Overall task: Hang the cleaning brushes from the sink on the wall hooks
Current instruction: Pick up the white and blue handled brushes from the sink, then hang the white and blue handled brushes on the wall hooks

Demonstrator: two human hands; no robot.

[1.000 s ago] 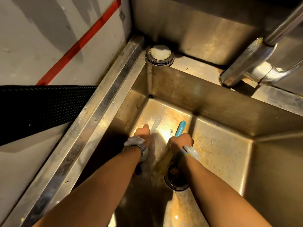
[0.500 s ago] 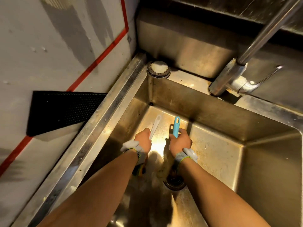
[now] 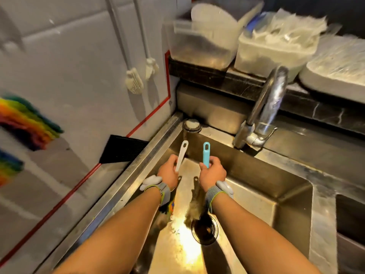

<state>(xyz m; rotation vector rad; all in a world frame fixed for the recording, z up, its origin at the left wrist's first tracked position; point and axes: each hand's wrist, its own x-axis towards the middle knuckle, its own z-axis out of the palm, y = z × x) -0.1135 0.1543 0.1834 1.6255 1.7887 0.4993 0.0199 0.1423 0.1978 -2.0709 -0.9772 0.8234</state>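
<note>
My left hand (image 3: 167, 172) grips a white-handled brush (image 3: 182, 153), its handle pointing up and away with a hanging hole at the tip. My right hand (image 3: 212, 173) grips a blue-handled brush (image 3: 206, 153) the same way. Both are held above the steel sink (image 3: 256, 175). The brush heads are mostly hidden under my wrists; colourful bristles (image 3: 171, 206) peek below the left one. On the white wall to the left, two white brushes (image 3: 136, 82) hang on long handles. No hooks are visible.
A curved tap (image 3: 264, 111) rises at the sink's back edge. The drain (image 3: 204, 228) lies under my right forearm. Plastic containers (image 3: 197, 42) and wrapped stacks line the back shelf. Rainbow-coloured bristles (image 3: 25, 123) hang at far left. A black mat (image 3: 122, 148) lies beside the sink.
Both hands have lifted the brushes from the sink floor up toward its rim. The view has tilted upward, bringing the wall, the hanging brushes and the shelf into sight.
</note>
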